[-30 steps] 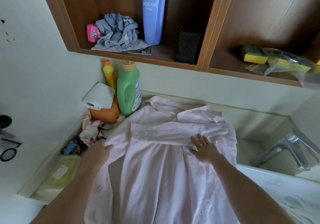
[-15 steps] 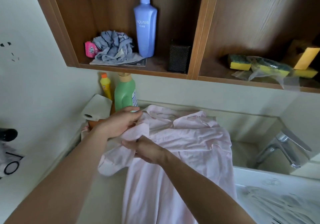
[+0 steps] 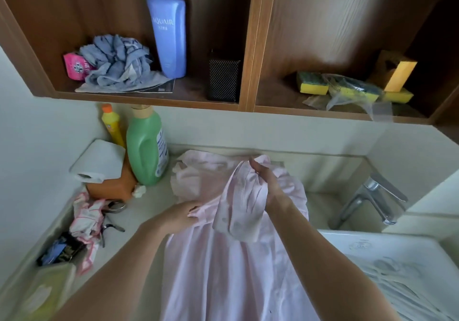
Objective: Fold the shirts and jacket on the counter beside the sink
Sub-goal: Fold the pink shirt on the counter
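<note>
Pink shirt (image 3: 223, 271) lies flat on the counter (image 3: 149, 211), collar end away from the person, body running back under both forearms. Right hand (image 3: 269, 189) is clenched round a bunched sleeve (image 3: 241, 211), lifted off the shirt. The sleeve's loose end hangs just left of the wrist. Left hand (image 3: 177, 217) is at the shirt's left edge, fingertips pinching a fold there, low against the counter. Hands are near each other, sleeve between them. Green bottle (image 3: 146, 152) and paper roll (image 3: 98, 163) stand beyond the left hand, well apart from it. Crumpled pink-white cloth (image 3: 87, 216) is left of the left hand. Tap (image 3: 372, 196) is right of the right hand.
</note>
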Demonstrator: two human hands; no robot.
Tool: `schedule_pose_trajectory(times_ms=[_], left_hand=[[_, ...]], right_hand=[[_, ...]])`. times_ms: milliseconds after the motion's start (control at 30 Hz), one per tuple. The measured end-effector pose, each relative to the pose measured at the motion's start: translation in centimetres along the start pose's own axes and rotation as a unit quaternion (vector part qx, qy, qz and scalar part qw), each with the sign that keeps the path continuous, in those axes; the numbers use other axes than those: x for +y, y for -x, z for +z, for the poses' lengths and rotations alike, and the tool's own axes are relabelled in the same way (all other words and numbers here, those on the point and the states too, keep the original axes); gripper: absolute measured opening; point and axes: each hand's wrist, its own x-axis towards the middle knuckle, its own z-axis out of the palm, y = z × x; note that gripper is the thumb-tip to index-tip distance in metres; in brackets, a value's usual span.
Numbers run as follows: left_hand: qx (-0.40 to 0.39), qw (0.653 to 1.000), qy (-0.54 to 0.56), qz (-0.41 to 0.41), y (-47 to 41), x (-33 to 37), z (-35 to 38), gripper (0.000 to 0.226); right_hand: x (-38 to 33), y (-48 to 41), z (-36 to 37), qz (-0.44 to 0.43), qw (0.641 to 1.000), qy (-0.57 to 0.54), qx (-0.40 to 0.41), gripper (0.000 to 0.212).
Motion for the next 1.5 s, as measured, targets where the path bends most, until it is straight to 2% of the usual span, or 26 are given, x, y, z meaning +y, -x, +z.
schedule_pose_trajectory(times_ms=[100, 200, 333, 367, 433, 500, 533, 567, 633, 667, 800, 900, 967, 1000, 1033, 1100, 1167, 1267, 1367, 1433, 1500], left_hand=[[-0.011, 0.996, -0.093, -0.013, -0.8, -0.4, 0.8, 0.061], [0.064, 0.981, -0.179, -0.041, -1.5, 0.4, 1.8, 0.068], [0.168, 0.947, -0.248, -0.116, -2.0, 1.2, 3.9, 0.095], [0.194, 0.940, -0.252, -0.121, -2.0, 1.2, 4.2, 0.093], [0.234, 0.928, -0.266, -0.112, -2.0, 0.9, 4.2, 0.068], [0.248, 0.931, -0.253, -0.090, -1.9, 0.5, 3.5, 0.042], [0.254, 0.936, -0.229, -0.082, -1.7, 0.3, 3.1, 0.037], [0.263, 0.940, -0.203, -0.075, -1.4, -0.1, 2.6, 0.034], [0.287, 0.942, -0.160, -0.072, -0.8, -0.8, 1.6, 0.030], [0.294, 0.942, -0.142, -0.078, -0.4, -1.2, 1.2, 0.029], [0.304, 0.939, -0.071, -0.143, 0.5, -3.4, 0.2, 0.034], [0.257, 0.947, -0.044, -0.190, 0.7, -4.9, 0.1, 0.039], [0.246, 0.945, -0.082, -0.199, 0.9, -5.0, 0.4, 0.043], [0.254, 0.942, -0.128, -0.179, 0.9, -4.7, 0.7, 0.048], [0.266, 0.936, -0.186, -0.139, 0.8, -4.2, 1.1, 0.056], [0.278, 0.918, -0.281, -0.036, 0.6, -3.0, 1.8, 0.066], [0.274, 0.914, -0.299, 0.014, 0.4, -2.1, 1.8, 0.054], [0.330, 0.921, -0.206, 0.011, 0.5, -2.3, 0.8, 0.047], [0.402, 0.901, -0.156, -0.038, 1.5, -4.3, -0.6, 0.054], [0.385, 0.902, -0.178, -0.084, 2.5, -5.9, -1.3, 0.055], [0.335, 0.914, -0.203, -0.107, 3.2, -7.4, -1.5, 0.053]], right_hand=[[-0.4, -0.5, -3.3, 0.002, 0.994, -0.107, 0.032, 0.031], [0.4, -0.9, -4.7, 0.027, 0.989, -0.133, 0.063, 0.033], [1.5, -1.3, -4.2, 0.085, 0.992, -0.092, 0.023, 0.025], [1.3, -1.4, -3.9, 0.104, 0.991, -0.087, 0.013, 0.025], [0.5, -1.2, -3.0, 0.114, 0.992, -0.061, -0.014, 0.029], [-0.5, -0.8, -2.6, 0.107, 0.994, -0.009, -0.021, 0.039], [-1.0, -0.9, -2.9, 0.107, 0.994, 0.019, 0.001, 0.046], [-1.4, -1.2, -3.5, 0.099, 0.994, 0.037, 0.025, 0.045], [-2.2, -1.3, -4.5, 0.056, 0.991, 0.076, 0.095, 0.029], [-2.4, -1.5, -5.0, 0.051, 0.992, 0.051, 0.108, 0.026], [-2.3, -2.0, -6.6, 0.050, 0.989, -0.081, 0.113, 0.043], [-2.1, -1.4, -7.3, 0.049, 0.989, -0.097, 0.101, 0.044], [-1.9, -0.8, -7.0, 0.060, 0.990, -0.111, 0.055, 0.040], [-1.9, -0.6, -6.4, 0.064, 0.990, -0.121, 0.030, 0.036], [-1.9, -0.4, -5.8, 0.066, 0.990, -0.126, 0.008, 0.037], [-1.8, -0.3, -4.6, 0.061, 0.989, -0.130, -0.023, 0.052], [-1.9, -0.1, -3.2, 0.051, 0.989, -0.128, -0.043, 0.046], [-2.1, 0.2, -2.4, 0.101, 0.974, -0.198, -0.048, 0.022], [-2.5, 0.3, -2.9, 0.086, 0.967, -0.239, -0.002, 0.023], [-2.2, -0.5, -4.0, 0.041, 0.968, -0.241, 0.063, 0.017], [-1.7, -1.2, -4.4, 0.043, 0.953, -0.284, 0.096, 0.025]])
